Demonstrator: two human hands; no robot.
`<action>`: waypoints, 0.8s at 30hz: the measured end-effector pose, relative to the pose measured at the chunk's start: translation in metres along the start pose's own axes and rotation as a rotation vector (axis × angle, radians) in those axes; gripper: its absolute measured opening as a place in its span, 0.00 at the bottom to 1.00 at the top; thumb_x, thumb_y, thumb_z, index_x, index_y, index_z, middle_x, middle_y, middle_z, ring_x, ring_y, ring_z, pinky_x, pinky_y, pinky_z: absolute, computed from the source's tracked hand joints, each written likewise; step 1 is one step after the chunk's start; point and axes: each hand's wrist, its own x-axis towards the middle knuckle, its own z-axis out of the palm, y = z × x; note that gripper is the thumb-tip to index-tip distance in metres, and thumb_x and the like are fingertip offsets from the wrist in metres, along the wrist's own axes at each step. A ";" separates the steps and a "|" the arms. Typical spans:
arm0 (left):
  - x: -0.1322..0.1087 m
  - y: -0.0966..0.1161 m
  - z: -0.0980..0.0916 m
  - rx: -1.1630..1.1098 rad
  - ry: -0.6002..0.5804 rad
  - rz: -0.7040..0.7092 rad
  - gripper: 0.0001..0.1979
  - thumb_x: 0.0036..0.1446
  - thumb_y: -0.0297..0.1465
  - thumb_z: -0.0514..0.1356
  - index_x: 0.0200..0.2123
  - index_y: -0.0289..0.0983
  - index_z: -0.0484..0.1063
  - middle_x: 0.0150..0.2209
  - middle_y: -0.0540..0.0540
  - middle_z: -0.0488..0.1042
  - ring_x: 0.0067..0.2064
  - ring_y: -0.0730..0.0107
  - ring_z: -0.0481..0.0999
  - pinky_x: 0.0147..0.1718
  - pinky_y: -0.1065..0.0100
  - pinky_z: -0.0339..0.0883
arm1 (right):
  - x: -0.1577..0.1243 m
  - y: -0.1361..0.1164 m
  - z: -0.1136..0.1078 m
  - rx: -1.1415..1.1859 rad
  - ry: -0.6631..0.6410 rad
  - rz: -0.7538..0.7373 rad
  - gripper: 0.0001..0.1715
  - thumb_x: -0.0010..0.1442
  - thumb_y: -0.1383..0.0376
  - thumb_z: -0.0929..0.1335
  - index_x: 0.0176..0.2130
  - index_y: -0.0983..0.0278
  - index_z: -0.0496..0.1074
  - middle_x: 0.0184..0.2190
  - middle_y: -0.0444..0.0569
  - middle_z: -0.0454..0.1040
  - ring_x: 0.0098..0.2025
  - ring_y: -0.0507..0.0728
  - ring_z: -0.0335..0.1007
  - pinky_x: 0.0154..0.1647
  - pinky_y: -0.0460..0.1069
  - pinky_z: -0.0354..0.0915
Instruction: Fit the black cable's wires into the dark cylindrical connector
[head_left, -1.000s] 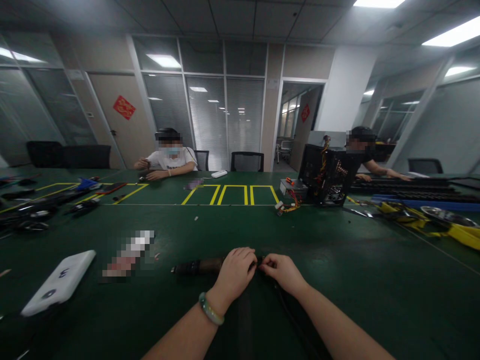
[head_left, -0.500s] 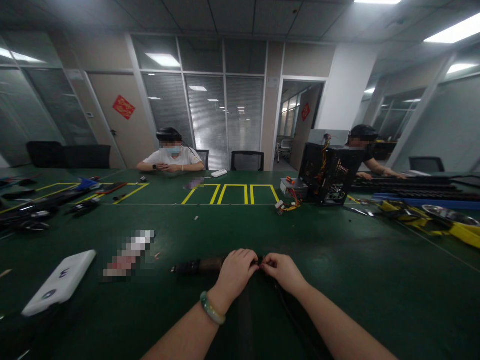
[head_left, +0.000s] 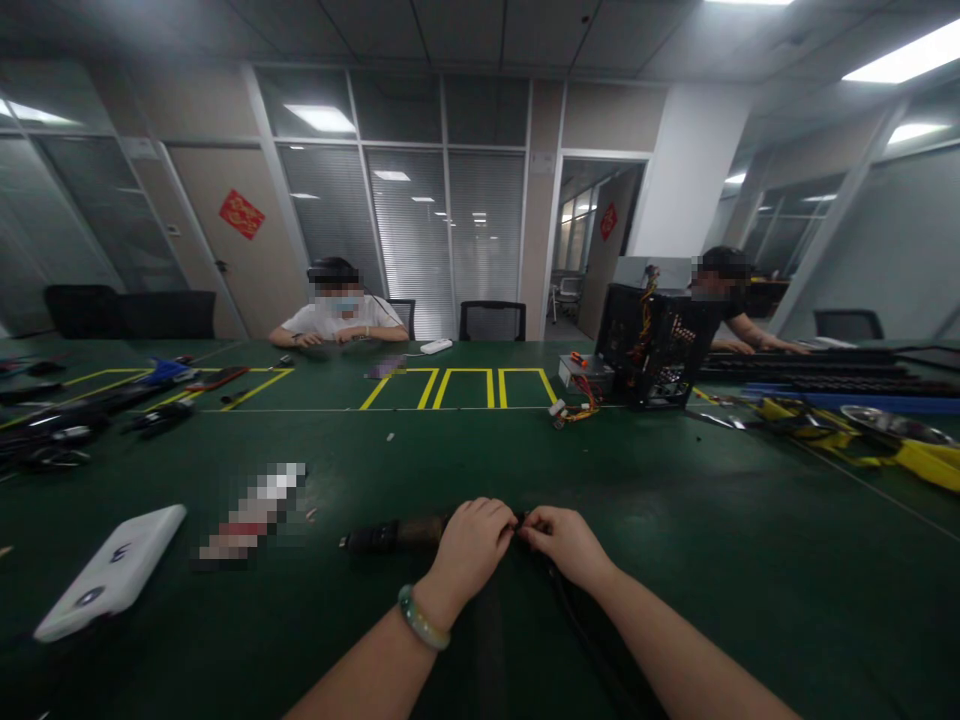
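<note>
Dark rod [head_left: 397,533], lying flat on the table [head_left: 675,520], close to the near edge and about midway along it, pointing left to right. Gripped at its right end by the left hand [head_left: 472,545], fingers curled down over it, green bead bracelet [head_left: 422,618] on the wrist. Touching that hand at the fingertips, the right hand [head_left: 564,543], pinched shut on the end of a black cable [head_left: 577,630]; exact join between cable and rod hidden under the fingers. Cable trailing back from there to the near edge, between the two forearms.

Left of the rod, well apart, a white flat box [head_left: 112,583] toward the near left corner. Further up the left edge, a heap of dark tools [head_left: 67,430]. Across the middle, yellow tape squares [head_left: 465,388]. Right of those, an open computer case [head_left: 649,350] with coloured wires hanging out. Along the right edge, yellow parts [head_left: 922,465]. At the far edge, a seated person in a white shirt [head_left: 337,315], both hands on the table; behind the case, a second person [head_left: 724,300].
</note>
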 end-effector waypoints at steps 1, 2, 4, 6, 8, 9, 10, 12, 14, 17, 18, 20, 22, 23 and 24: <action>0.000 0.000 0.000 -0.003 0.000 0.001 0.05 0.59 0.25 0.59 0.39 0.41 0.71 0.40 0.50 0.73 0.44 0.64 0.70 0.43 0.62 0.60 | 0.000 0.000 0.000 0.002 -0.002 -0.001 0.09 0.59 0.61 0.68 0.32 0.62 0.76 0.24 0.41 0.75 0.27 0.52 0.69 0.27 0.44 0.58; 0.000 0.000 -0.001 -0.008 0.000 0.002 0.06 0.59 0.25 0.59 0.39 0.41 0.71 0.40 0.50 0.73 0.44 0.64 0.70 0.43 0.62 0.60 | -0.001 0.000 0.000 0.002 -0.005 0.001 0.09 0.59 0.61 0.68 0.32 0.62 0.76 0.24 0.41 0.75 0.27 0.52 0.69 0.27 0.44 0.57; 0.000 -0.001 -0.002 -0.017 -0.002 0.003 0.06 0.59 0.25 0.59 0.39 0.40 0.71 0.40 0.50 0.73 0.44 0.64 0.70 0.44 0.62 0.60 | -0.001 -0.001 0.000 0.003 -0.010 0.011 0.09 0.60 0.60 0.68 0.32 0.61 0.76 0.25 0.41 0.75 0.27 0.52 0.69 0.26 0.44 0.57; 0.000 -0.001 -0.002 -0.027 -0.007 0.000 0.06 0.59 0.25 0.59 0.39 0.40 0.71 0.40 0.49 0.73 0.43 0.64 0.70 0.44 0.63 0.61 | -0.001 -0.001 -0.001 0.000 -0.014 0.016 0.09 0.60 0.60 0.68 0.32 0.61 0.76 0.25 0.41 0.75 0.27 0.52 0.69 0.26 0.44 0.57; 0.001 -0.002 -0.002 -0.033 -0.012 -0.002 0.06 0.59 0.25 0.59 0.39 0.40 0.71 0.40 0.49 0.73 0.43 0.64 0.70 0.44 0.63 0.61 | -0.001 -0.001 -0.001 -0.001 -0.012 0.008 0.09 0.60 0.60 0.68 0.32 0.61 0.77 0.25 0.40 0.76 0.28 0.52 0.70 0.27 0.44 0.57; 0.001 -0.002 -0.002 -0.035 -0.013 -0.001 0.06 0.59 0.25 0.59 0.39 0.40 0.72 0.40 0.49 0.74 0.43 0.64 0.70 0.44 0.63 0.61 | -0.001 -0.001 -0.001 -0.002 -0.009 0.001 0.09 0.60 0.60 0.68 0.32 0.61 0.77 0.25 0.40 0.76 0.28 0.52 0.70 0.28 0.44 0.58; 0.001 -0.002 -0.002 -0.037 -0.014 0.002 0.06 0.59 0.25 0.59 0.39 0.40 0.72 0.40 0.49 0.74 0.43 0.64 0.70 0.44 0.63 0.62 | -0.001 -0.001 -0.001 -0.002 -0.007 -0.004 0.09 0.60 0.60 0.68 0.32 0.61 0.77 0.25 0.41 0.76 0.28 0.52 0.70 0.28 0.44 0.58; 0.002 -0.003 -0.003 -0.039 -0.016 0.009 0.06 0.59 0.25 0.59 0.39 0.40 0.72 0.39 0.49 0.74 0.43 0.65 0.70 0.44 0.63 0.62 | -0.001 -0.002 -0.001 0.003 -0.005 -0.004 0.09 0.60 0.60 0.68 0.32 0.61 0.77 0.25 0.41 0.76 0.28 0.52 0.70 0.28 0.44 0.58; 0.002 -0.004 -0.004 -0.041 -0.022 0.015 0.06 0.59 0.25 0.59 0.39 0.40 0.72 0.39 0.49 0.74 0.43 0.65 0.70 0.43 0.64 0.62 | -0.002 -0.003 -0.001 0.006 -0.009 0.003 0.09 0.60 0.60 0.68 0.33 0.61 0.77 0.25 0.41 0.76 0.28 0.52 0.70 0.28 0.44 0.58; 0.003 -0.004 -0.006 -0.037 -0.036 0.023 0.06 0.59 0.26 0.59 0.39 0.40 0.72 0.40 0.49 0.74 0.44 0.65 0.70 0.44 0.64 0.62 | -0.002 -0.005 -0.002 0.007 -0.009 0.028 0.09 0.60 0.61 0.68 0.33 0.61 0.77 0.26 0.41 0.76 0.28 0.52 0.71 0.28 0.44 0.59; 0.003 -0.004 -0.006 -0.034 -0.042 0.025 0.06 0.59 0.26 0.59 0.40 0.40 0.72 0.40 0.49 0.74 0.44 0.65 0.70 0.44 0.63 0.62 | -0.003 -0.006 -0.002 0.007 -0.009 0.033 0.09 0.60 0.61 0.68 0.33 0.61 0.77 0.26 0.42 0.76 0.28 0.52 0.71 0.28 0.44 0.59; 0.003 -0.004 -0.008 -0.031 -0.055 0.031 0.06 0.59 0.26 0.59 0.40 0.40 0.72 0.40 0.49 0.74 0.44 0.65 0.70 0.45 0.63 0.62 | -0.003 -0.007 -0.002 0.004 -0.012 0.033 0.08 0.60 0.61 0.68 0.32 0.61 0.77 0.26 0.42 0.76 0.28 0.52 0.70 0.28 0.44 0.59; 0.003 -0.004 -0.009 -0.034 -0.065 0.038 0.06 0.59 0.26 0.60 0.40 0.40 0.72 0.40 0.50 0.74 0.44 0.65 0.70 0.45 0.63 0.62 | -0.004 -0.008 -0.002 -0.002 -0.013 0.026 0.08 0.60 0.61 0.68 0.33 0.61 0.77 0.26 0.41 0.76 0.27 0.52 0.70 0.26 0.44 0.58; 0.002 -0.004 -0.009 -0.035 -0.068 0.043 0.06 0.59 0.26 0.60 0.40 0.40 0.72 0.40 0.50 0.74 0.44 0.65 0.70 0.46 0.63 0.62 | -0.004 -0.008 -0.002 -0.006 -0.014 0.025 0.08 0.60 0.61 0.68 0.33 0.60 0.77 0.26 0.41 0.75 0.27 0.51 0.69 0.25 0.44 0.57; 0.002 -0.003 -0.010 -0.036 -0.070 0.047 0.06 0.59 0.26 0.60 0.40 0.40 0.72 0.40 0.50 0.74 0.45 0.65 0.70 0.45 0.63 0.62 | -0.004 -0.007 -0.002 -0.009 -0.015 0.026 0.08 0.60 0.61 0.68 0.33 0.60 0.77 0.26 0.41 0.75 0.26 0.51 0.69 0.24 0.44 0.57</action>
